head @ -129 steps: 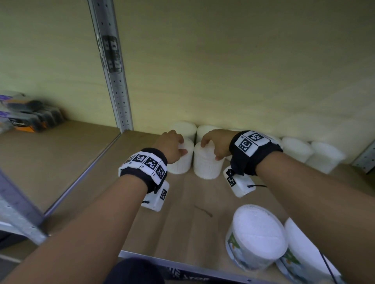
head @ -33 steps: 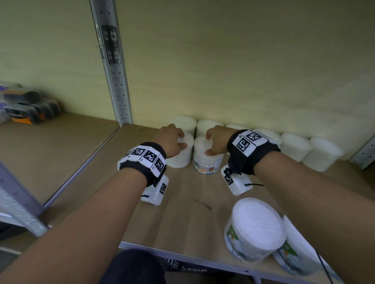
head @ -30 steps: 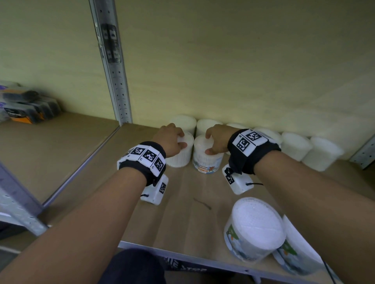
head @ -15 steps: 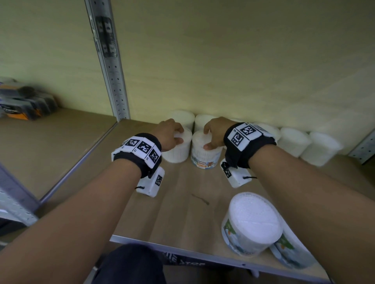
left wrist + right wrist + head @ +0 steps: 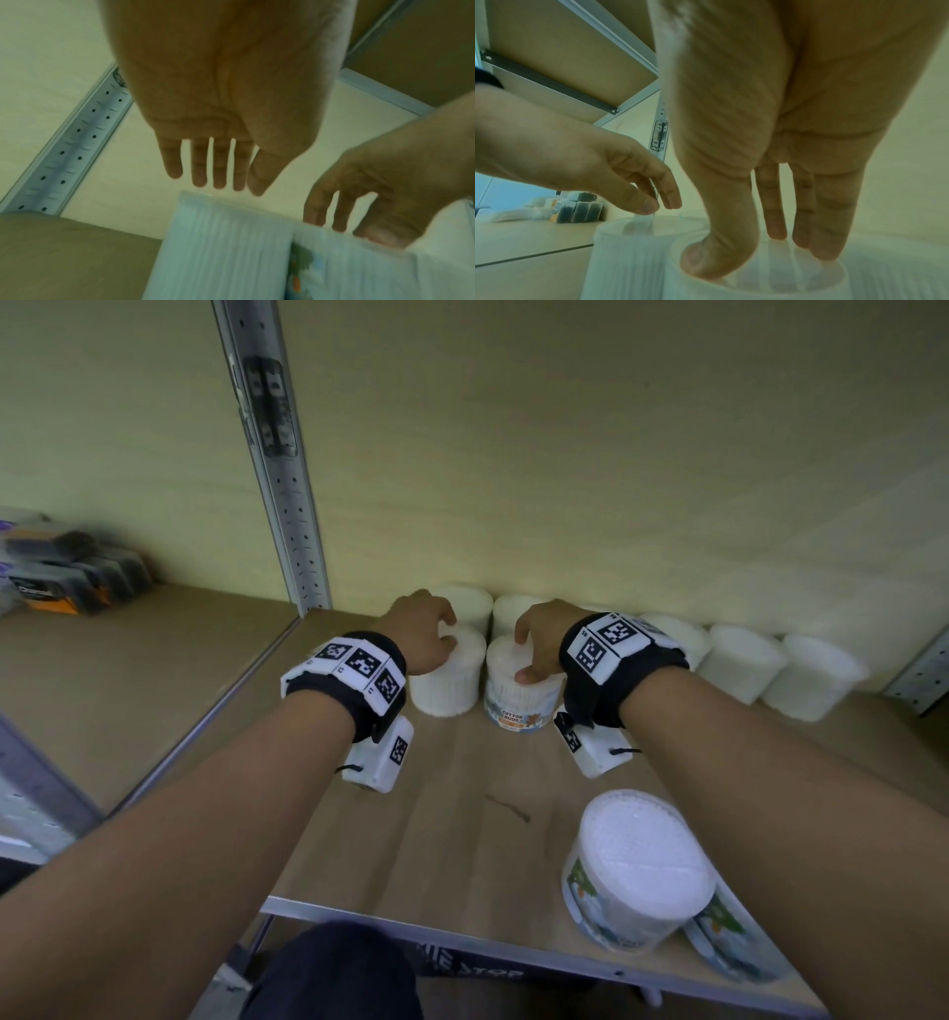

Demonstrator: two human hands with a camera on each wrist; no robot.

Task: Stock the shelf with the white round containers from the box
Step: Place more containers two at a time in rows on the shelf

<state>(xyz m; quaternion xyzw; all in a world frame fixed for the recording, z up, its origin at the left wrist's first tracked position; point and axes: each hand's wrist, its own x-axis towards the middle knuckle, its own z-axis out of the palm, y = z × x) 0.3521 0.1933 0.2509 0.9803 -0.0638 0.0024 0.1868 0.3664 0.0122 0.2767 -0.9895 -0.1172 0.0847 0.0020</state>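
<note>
Nearest me, at about five o'clock on the wooden shelf (image 5: 462, 845), two large round tubs (image 5: 637, 870) lie tilted against each other at the front edge, their tops a pebbly white, their sides printed in green and orange. Farther in, at twelve o'clock, my two hands sit over a pair of white round containers standing side by side and touching. My left hand (image 5: 418, 634) hovers over the left container (image 5: 447, 680), the fingers (image 5: 197, 162) straight and loosely spread, grasping nothing; the left wrist view shows them just clear of its rim, the thumb closest. My right hand (image 5: 539, 639) rests on the right container (image 5: 518, 695): the thumb presses the near edge of its lid and the other fingers (image 5: 805, 213) reach straight down onto the far side, touching the top, not curled round the tub. This container is a clear cylinder, finely ribbed by the cotton buds packed upright inside, with a label reading COTTON BUDS near its base. Behind them, a back row of plain white containers (image 5: 739, 660) runs from twelve to two o'clock along the pale yellow-green wall (image 5: 616, 480). At eleven o'clock a perforated grey metal upright (image 5: 287, 505) divides the bays.
</note>
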